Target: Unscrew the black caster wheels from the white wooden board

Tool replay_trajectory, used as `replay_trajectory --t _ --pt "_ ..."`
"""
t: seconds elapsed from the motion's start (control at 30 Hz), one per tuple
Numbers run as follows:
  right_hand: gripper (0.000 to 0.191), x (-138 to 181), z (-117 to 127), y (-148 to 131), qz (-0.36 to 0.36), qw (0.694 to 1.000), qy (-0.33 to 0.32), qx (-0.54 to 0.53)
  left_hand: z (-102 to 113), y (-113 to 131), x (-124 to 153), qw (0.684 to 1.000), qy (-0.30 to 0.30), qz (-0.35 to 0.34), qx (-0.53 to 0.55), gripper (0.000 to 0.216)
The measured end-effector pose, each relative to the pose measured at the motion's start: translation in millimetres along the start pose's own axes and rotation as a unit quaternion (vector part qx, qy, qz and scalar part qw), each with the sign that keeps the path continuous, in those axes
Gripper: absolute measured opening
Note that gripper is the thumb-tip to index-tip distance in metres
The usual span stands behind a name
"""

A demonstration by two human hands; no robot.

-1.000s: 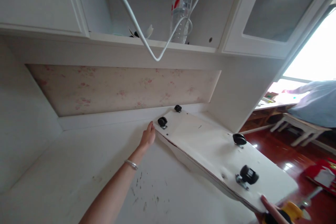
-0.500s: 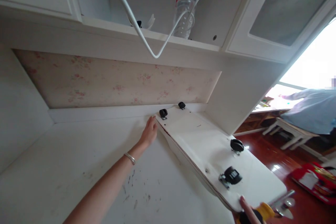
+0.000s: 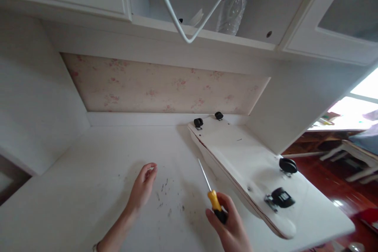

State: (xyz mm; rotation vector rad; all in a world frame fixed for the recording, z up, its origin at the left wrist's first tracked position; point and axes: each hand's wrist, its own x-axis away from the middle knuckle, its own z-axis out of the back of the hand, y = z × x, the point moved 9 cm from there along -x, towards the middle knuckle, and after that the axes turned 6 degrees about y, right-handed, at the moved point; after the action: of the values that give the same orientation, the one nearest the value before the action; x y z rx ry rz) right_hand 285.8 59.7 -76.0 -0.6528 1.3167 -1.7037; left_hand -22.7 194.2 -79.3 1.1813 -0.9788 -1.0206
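A screwdriver [image 3: 216,201] with a yellow and black handle is gripped in my right hand [image 3: 232,222]. Its thin metal shaft points up and away over the white desktop [image 3: 118,153]. My left hand [image 3: 143,187] hovers above the desktop, fingers loosely curled, and nothing shows in it. To the right lies a white board [image 3: 236,153] with its casters upward. Two black casters sit at its far end, the left one [image 3: 198,122] and the right one [image 3: 219,115]. Nearer are another caster [image 3: 288,165] and a caster with a metal bracket [image 3: 282,197]. Neither hand touches the board.
An open shelf above holds a clear plastic bottle [image 3: 233,8], and a white cable [image 3: 189,39] hangs in front. Dark scuff marks [image 3: 169,199] spot the desktop. A side panel [image 3: 307,94] rises at right. Beyond are a white stool [image 3: 351,157] and a red floor.
My left hand has let go of the board's far corner and drawn back toward me. My right hand has moved left off the board's near end, bringing the screwdriver over the desktop. The view has shifted.
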Motion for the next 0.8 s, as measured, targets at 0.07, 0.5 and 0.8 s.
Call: replay_trajectory --t 0.07,0.5,0.8 --pt "0.04 -23 -42 -15 0.045 0.996 -0.043 0.063 7 -8 -6 1.0 0.014 0.015 0.003 0.06" --pt "0.03 -102 -125 -38 0.197 0.922 -0.026 0.332 4 -34 -16 0.995 -0.034 0.089 0.001 0.051" --pt "0.022 -36 -154 -65 0.288 0.924 -0.116 0.222 1 -40 -20 0.995 -0.034 0.095 0.011 0.043"
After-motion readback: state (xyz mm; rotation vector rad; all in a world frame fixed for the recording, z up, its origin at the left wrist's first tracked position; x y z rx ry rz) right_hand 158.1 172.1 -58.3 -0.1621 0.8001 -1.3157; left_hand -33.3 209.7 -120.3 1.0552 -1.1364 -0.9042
